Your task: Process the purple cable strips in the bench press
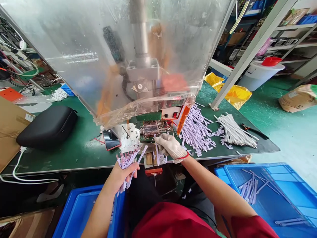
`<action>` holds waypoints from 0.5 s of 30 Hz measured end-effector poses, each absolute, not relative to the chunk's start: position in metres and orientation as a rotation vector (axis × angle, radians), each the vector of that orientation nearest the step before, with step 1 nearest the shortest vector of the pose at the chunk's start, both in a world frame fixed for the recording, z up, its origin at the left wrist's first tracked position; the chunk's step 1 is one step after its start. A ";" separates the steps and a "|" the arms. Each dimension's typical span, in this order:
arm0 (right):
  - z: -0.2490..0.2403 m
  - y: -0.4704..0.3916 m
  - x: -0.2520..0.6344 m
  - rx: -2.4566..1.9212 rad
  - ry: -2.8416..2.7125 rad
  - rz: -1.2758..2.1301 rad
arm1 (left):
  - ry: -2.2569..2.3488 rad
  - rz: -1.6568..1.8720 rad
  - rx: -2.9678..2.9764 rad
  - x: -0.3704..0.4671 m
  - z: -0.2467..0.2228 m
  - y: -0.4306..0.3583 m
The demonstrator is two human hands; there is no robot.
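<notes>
My left hand (125, 173) is bare and closed around a bundle of purple strips (127, 159), just off the table's front edge. Gloved in white, my right hand (169, 145) pinches one purple strip (156, 150) that hangs upright between the fingertips. That strip is right in front of the small metal fixture (149, 130) of the machine. A big heap of purple strips (196, 129) lies on the table to the right of my right hand. The machine's cylinder (141, 39) stands behind a cloudy clear shield (86, 59).
White strips (235, 130) and pliers (255, 131) lie on the green table (86, 158) at right. A phone (111, 138) and black case (48, 127) are at left. Blue bins (294, 178) stand below on both sides. A slanted metal post (257, 49) rises at right.
</notes>
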State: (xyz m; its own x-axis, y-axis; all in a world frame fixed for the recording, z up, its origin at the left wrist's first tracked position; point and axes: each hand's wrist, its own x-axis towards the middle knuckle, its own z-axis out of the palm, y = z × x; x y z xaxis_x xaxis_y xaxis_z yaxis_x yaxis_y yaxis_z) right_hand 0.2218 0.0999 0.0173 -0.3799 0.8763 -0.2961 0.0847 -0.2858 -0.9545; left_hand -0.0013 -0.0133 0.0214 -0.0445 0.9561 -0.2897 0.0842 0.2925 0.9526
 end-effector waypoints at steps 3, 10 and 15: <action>0.048 0.093 0.241 -1.086 -1.768 1.697 | 1.385 0.781 1.155 -0.003 0.030 0.002; 0.072 0.062 0.260 -1.005 -2.069 1.807 | 1.252 0.516 1.334 0.006 0.034 0.019; 0.056 0.072 0.313 -1.238 -1.877 1.721 | 1.212 0.616 1.214 -0.011 0.028 0.013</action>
